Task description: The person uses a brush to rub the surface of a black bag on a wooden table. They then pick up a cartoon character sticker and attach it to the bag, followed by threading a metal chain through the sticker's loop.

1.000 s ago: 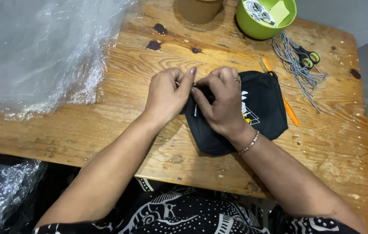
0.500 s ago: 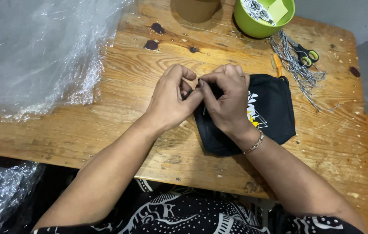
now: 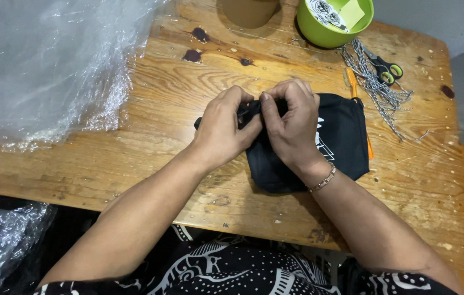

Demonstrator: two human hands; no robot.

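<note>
**Black fabric pouch being pinched at its top edge**

The black fabric pouch (image 3: 335,139) is lying mid-table on the wooden table (image 3: 161,98). The left hand (image 3: 224,128) and right hand (image 3: 292,123) are both gripping its bunched upper-left edge, fingertips meeting. Keeping the pinch tight looks wise. Bare wood is lying open leftward; cords (image 3: 376,87), scissors (image 3: 385,68) and a green bowl (image 3: 333,24) are crowding the far right.

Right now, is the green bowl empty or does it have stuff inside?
Not empty. The round green plastic bowl holds a yellow paper square and round printed stickers.
</note>
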